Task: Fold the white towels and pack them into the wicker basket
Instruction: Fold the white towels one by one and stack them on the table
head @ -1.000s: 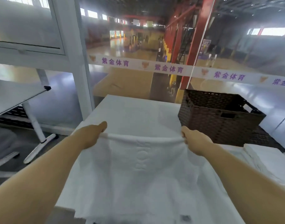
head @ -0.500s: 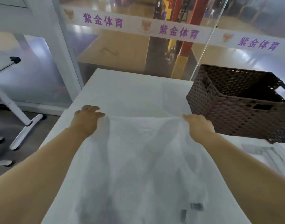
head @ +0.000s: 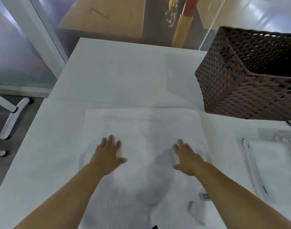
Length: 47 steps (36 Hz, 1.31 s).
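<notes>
A white towel (head: 141, 126) lies spread flat on the white table (head: 121, 66) in front of me. My left hand (head: 108, 154) rests palm down on its left half, fingers apart, holding nothing. My right hand (head: 187, 156) lies flat on its right half in the same way. The dark brown wicker basket (head: 224, 83) stands at the table's back right, just beyond the towel's far right corner; the part of its inside that shows is dark. A stack of folded white towels (head: 270, 164) sits to the right of my right arm.
A glass wall (head: 108, 17) runs right behind the table's far edge, with a white frame post (head: 47, 30) at the left. A white stand's foot (head: 14, 118) is on the floor left of the table. Small grey labels (head: 204, 195) lie on the towel near my right forearm.
My hands have let go of the towel's far edge and drawn back onto the middle of the towel, palms flat. The towel went from held up to lying flat. My view tipped downward.
</notes>
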{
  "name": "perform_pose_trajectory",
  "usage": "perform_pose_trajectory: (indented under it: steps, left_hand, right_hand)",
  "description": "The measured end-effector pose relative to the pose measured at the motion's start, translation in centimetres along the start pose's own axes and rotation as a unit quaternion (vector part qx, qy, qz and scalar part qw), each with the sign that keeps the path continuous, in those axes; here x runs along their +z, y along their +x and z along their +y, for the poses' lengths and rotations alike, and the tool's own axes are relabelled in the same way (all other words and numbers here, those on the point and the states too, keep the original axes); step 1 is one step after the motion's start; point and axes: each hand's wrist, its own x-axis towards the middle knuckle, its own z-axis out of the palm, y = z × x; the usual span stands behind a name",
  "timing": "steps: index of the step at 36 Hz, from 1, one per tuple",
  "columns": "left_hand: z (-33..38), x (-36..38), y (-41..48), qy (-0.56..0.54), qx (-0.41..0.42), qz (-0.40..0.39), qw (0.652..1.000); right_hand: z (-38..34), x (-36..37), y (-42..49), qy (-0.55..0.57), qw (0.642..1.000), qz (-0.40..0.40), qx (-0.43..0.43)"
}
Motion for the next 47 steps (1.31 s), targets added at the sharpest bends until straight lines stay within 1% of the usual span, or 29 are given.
perform_pose_trajectory:
  steps: [4, 9, 12, 14, 16, 18, 20, 24, 26, 29, 30, 33, 35, 37, 39, 42, 45, 47]
  left_hand:
    - [-0.4, 1.2, 1.5, 0.004, -0.010, -0.010, 1.000]
    - [-0.5, 0.1, 3.7, 0.014, -0.022, -0.007, 1.000]
    - [0.3, -0.5, 4.3, 0.004, -0.048, 0.003, 0.999]
    - [1.2, -0.7, 4.1, 0.002, -0.071, 0.014, 0.997]
    - [2.2, -0.4, 3.2, 0.006, -0.076, 0.049, 0.996]
    - [3.4, 0.3, 2.0, 0.014, -0.052, 0.096, 0.994]
    - [4.8, 1.5, 0.6, 0.005, -0.024, 0.116, 0.993]
    - [8.1, 3.9, -1.6, -0.043, 0.024, 0.107, 0.993]
    - [9.8, 5.1, -2.6, -0.062, 0.056, 0.106, 0.991]
    - [12.0, 6.6, -3.7, -0.077, 0.080, 0.080, 0.991]
    - [12.6, 7.0, -4.0, -0.068, 0.081, 0.071, 0.992]
    - [14.0, 7.9, -4.6, -0.034, 0.072, 0.048, 0.996]
    - [14.6, 8.2, -4.9, -0.023, 0.061, 0.042, 0.997]
    - [14.9, 8.1, -5.0, -0.009, 0.050, 0.053, 0.997]
    - [15.2, 7.9, -4.9, -0.004, 0.043, 0.062, 0.997]
    - [15.7, 7.6, -4.5, 0.001, 0.037, 0.066, 0.997]
    - [16.4, 7.7, -4.1, 0.015, 0.026, 0.079, 0.996]
    - [16.8, 7.8, -3.9, 0.033, 0.014, 0.087, 0.996]
  right_hand:
    - [0.5, 0.9, 1.2, 0.021, 1.000, 0.019, 0.005]
    - [1.4, -0.2, 2.7, 0.026, 0.999, 0.042, 0.006]
    - [1.5, -0.8, 3.5, 0.031, 0.997, 0.062, 0.020]
    - [1.6, -0.7, 3.6, 0.035, 0.995, 0.086, 0.028]
    - [1.8, 0.0, 3.2, 0.041, 0.990, 0.132, 0.028]
    - [2.3, 1.0, 2.0, 0.040, 0.983, 0.180, 0.012]
    - [2.8, 2.1, 0.3, 0.047, 0.979, 0.197, -0.011]
    - [4.1, 5.2, -3.0, 0.034, 0.979, 0.201, -0.028]
    - [4.9, 7.0, -4.4, 0.022, 0.981, 0.189, -0.026]
    - [6.0, 9.2, -6.0, 0.008, 0.983, 0.182, -0.025]
    - [6.3, 9.8, -6.3, 0.001, 0.980, 0.197, -0.023]
    - [7.3, 11.4, -6.4, -0.005, 0.960, 0.278, -0.018]
    - [7.5, 11.8, -6.5, 0.009, 0.949, 0.314, -0.042]
    - [7.6, 11.6, -6.8, 0.014, 0.933, 0.352, -0.070]
    - [7.8, 11.4, -7.1, 0.044, 0.924, 0.371, -0.080]
    - [8.3, 12.0, -7.6, 0.126, 0.919, 0.368, -0.065]
    - [8.7, 12.3, -8.3, 0.247, 0.901, 0.357, -0.013]
    - [9.2, 12.6, -8.5, 0.345, 0.877, 0.330, 0.043]
